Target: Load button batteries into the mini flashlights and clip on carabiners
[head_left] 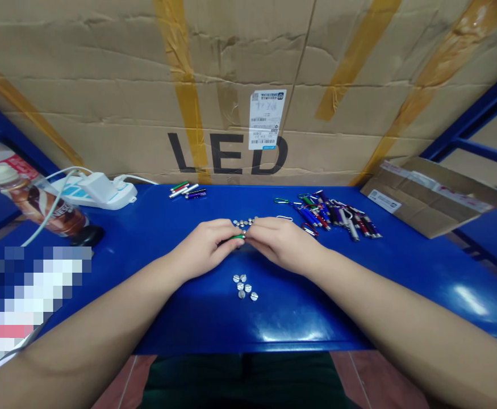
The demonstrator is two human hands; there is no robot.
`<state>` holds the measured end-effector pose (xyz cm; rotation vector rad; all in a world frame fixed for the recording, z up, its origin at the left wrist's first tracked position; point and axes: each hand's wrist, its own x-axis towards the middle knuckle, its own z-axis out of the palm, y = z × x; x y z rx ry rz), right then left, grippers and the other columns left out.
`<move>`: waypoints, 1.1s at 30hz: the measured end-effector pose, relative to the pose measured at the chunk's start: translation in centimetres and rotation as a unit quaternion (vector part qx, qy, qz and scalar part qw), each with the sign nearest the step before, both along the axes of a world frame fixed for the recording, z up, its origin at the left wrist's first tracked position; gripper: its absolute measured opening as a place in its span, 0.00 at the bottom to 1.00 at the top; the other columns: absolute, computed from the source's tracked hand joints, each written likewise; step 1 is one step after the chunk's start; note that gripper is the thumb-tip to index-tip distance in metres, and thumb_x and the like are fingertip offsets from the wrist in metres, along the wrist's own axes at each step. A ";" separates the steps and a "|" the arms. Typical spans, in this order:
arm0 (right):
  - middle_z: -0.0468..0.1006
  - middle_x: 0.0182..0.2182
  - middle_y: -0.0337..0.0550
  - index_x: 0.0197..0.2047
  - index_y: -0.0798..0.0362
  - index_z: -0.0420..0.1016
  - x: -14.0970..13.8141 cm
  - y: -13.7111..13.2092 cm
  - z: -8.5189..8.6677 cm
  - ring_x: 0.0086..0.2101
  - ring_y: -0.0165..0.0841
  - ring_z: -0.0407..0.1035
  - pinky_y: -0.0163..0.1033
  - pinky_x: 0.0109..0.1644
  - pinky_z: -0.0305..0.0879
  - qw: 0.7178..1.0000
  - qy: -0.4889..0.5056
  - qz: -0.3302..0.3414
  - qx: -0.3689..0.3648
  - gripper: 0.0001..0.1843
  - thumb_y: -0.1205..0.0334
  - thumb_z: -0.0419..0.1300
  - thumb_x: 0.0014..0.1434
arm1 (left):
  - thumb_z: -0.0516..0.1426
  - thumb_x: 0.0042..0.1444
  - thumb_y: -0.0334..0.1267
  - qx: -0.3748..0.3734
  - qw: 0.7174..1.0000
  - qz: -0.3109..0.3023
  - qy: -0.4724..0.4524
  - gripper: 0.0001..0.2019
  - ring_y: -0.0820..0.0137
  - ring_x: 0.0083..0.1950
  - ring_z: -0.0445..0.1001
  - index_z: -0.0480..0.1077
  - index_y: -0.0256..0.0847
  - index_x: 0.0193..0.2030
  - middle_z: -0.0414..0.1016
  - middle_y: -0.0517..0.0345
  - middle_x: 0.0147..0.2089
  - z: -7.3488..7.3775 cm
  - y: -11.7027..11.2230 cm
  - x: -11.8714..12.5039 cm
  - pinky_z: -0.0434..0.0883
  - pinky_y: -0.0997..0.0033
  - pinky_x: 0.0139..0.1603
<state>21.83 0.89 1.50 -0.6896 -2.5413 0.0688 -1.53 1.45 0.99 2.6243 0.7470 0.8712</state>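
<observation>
On the blue workbench, slotted metal caps lie.

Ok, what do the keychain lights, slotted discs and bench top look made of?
The keychain lights look like anodized aluminium: coloured tubes with a satin metallic sheen and silver ends, though the coating can't be confirmed by eye. The slotted discs look like bright-plated metal, from their silvery shine. The bench top looks like glossy blue painted steel, from its mirror-like highlights; the base material is hidden.

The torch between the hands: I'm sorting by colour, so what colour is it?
The torch is green, shown best in the head view.
</observation>
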 end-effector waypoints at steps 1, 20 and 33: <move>0.77 0.33 0.46 0.38 0.54 0.74 0.1 0.0 0.0 0.35 0.35 0.68 0.38 0.40 0.62 0.999 -0.019 0.008 0.042 0.15 0.65 0.50 0.75 | 0.56 0.71 0.35 -0.012 1.000 0.000 0.000 0.09 0.69 0.38 0.78 0.78 0.38 0.45 0.79 0.55 0.37 0.0 0.0 0.0 0.73 0.72 0.42; 0.71 0.22 0.33 0.32 0.54 0.71 -0.3 0.4 -0.3 0.20 0.25 0.64 0.32 0.25 0.62 0.733 0.198 0.003 -0.651 0.18 0.50 0.69 0.60 | 0.53 0.74 0.38 0.052 0.996 -0.043 0.058 0.13 0.68 0.41 0.78 0.78 0.36 0.46 0.79 0.51 0.41 0.6 -0.6 -0.3 0.74 0.72 0.43; 0.80 0.35 0.44 0.42 0.53 0.74 -0.2 -0.7 0.8 0.35 0.34 0.74 0.41 0.44 0.71 0.954 0.111 -0.060 -0.271 0.05 0.62 0.58 0.70 | 0.55 0.71 0.34 0.060 0.998 0.010 0.024 0.09 0.70 0.38 0.75 0.77 0.36 0.44 0.76 0.54 0.36 0.7 -0.5 -0.1 0.72 0.73 0.41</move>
